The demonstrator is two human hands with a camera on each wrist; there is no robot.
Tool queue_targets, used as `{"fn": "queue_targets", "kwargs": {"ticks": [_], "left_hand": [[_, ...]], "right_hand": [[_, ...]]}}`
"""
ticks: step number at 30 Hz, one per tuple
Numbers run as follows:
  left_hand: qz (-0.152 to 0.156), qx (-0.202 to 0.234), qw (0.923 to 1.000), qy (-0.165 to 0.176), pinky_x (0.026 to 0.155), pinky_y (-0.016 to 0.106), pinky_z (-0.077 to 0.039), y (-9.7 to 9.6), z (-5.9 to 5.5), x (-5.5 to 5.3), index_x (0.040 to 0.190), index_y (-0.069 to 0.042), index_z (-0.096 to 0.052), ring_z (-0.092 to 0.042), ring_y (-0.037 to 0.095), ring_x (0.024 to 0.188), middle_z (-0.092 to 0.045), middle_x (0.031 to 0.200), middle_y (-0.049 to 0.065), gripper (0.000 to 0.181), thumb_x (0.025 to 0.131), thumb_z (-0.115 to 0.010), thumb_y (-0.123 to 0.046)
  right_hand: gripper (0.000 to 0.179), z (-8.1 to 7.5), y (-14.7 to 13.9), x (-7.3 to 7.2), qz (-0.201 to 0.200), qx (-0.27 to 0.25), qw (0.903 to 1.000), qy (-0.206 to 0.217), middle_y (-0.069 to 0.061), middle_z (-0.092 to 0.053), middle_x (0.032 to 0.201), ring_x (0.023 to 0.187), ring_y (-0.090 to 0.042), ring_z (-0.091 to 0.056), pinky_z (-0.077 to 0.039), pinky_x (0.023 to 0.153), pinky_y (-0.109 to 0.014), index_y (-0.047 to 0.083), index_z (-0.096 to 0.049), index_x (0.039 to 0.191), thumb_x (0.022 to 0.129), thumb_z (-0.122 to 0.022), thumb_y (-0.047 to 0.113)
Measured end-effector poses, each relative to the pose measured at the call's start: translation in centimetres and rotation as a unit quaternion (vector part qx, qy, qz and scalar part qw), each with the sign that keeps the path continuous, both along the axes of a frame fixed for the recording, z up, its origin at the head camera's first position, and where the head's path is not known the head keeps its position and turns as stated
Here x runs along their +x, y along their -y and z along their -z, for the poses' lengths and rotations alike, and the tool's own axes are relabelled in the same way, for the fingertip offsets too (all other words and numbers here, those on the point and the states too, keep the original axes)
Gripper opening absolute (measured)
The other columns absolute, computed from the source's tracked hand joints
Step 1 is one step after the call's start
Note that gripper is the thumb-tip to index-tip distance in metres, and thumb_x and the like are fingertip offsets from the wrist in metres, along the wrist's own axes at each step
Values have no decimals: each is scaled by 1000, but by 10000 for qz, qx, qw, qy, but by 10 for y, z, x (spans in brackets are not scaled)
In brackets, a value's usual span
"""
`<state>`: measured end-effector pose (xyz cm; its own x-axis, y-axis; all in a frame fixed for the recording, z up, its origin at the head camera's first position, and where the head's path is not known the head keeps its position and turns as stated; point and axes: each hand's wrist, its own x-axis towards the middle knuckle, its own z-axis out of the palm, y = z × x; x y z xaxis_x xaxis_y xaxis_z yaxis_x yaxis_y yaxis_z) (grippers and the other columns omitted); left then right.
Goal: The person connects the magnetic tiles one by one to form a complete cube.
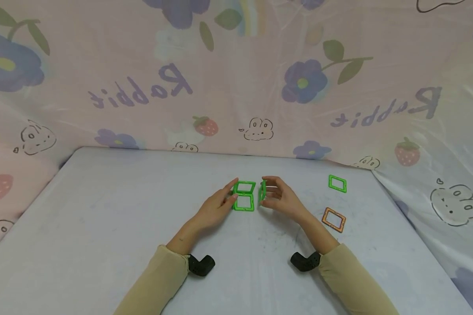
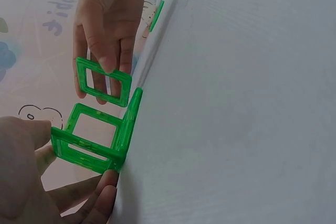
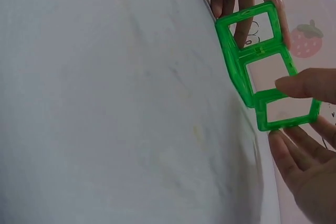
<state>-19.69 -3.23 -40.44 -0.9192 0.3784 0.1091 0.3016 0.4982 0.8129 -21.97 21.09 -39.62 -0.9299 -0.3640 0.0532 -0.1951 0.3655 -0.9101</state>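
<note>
Several square green magnetic tiles, shaped as open frames, are joined at the middle of the table: one lies flat, another stands at its back, and a third stands at its left. My left hand grips the left standing tile, thumb and fingers at its edges. Just to the right, my right hand pinches another green magnetic tile between thumb and fingers, held upright. The left wrist view shows a gap between this tile and the joined ones.
On the right of the white table lie a loose green tile and, nearer, an orange tile. A printed cloth hangs behind the table. Black wrist devices sit by both sleeves.
</note>
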Motion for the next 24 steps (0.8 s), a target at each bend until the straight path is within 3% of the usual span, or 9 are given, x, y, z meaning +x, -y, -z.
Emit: {"fn": "queue_targets", "kwargs": {"ticks": [12, 24], "left_hand": [[35, -58, 10000, 43, 71, 32, -38, 1, -1, 1, 152, -19, -29, -46, 16, 75, -54, 89, 5, 52, 103, -43, -28], [9, -23, 9999, 114, 76, 36, -41, 0, -1, 2, 152, -19, -28, -50, 17, 81, -58, 101, 9, 52, 103, -42, -28]], "right_hand": [[69, 0, 5, 4, -327, 46, 9994, -71, -27, -45, 136, 120, -43, -52, -42, 100, -52, -1, -36, 139, 80, -71, -4], [68, 4, 9, 4, -410, 258, 9987, -142, -23, -46, 137, 121, -41, -52, -44, 99, -50, 6, -37, 139, 81, -72, 0]]}}
